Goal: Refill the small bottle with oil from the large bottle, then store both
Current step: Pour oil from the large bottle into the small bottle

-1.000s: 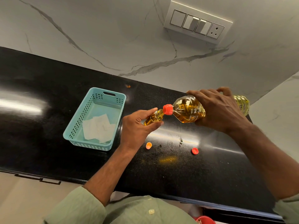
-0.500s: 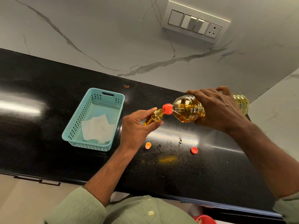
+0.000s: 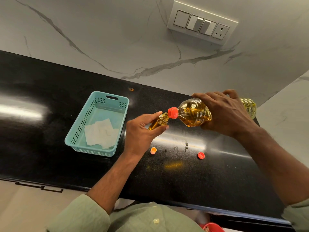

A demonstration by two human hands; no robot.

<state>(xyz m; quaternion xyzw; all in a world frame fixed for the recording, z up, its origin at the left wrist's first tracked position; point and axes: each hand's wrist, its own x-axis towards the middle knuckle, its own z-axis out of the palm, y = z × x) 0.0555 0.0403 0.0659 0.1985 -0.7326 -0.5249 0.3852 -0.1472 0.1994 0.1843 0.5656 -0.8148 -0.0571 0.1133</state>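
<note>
My right hand point(image 3: 224, 113) grips the large oil bottle point(image 3: 194, 113) round its body and holds it tipped on its side above the black counter point(image 3: 50, 131). Its red spout points left and meets the open neck of the small bottle point(image 3: 158, 122). My left hand point(image 3: 142, 131) holds the small bottle between thumb and fingers, tilted toward the spout. Golden oil fills most of the small bottle. Two loose caps lie on the counter below: an orange one point(image 3: 153, 150) and a red one point(image 3: 201, 155).
A teal plastic basket point(image 3: 80, 131) with white paper sheets inside stands left of my hands. A switch panel point(image 3: 200, 25) sits on the marble wall behind. An oily yellow smear point(image 3: 173, 164) marks the counter near the front edge.
</note>
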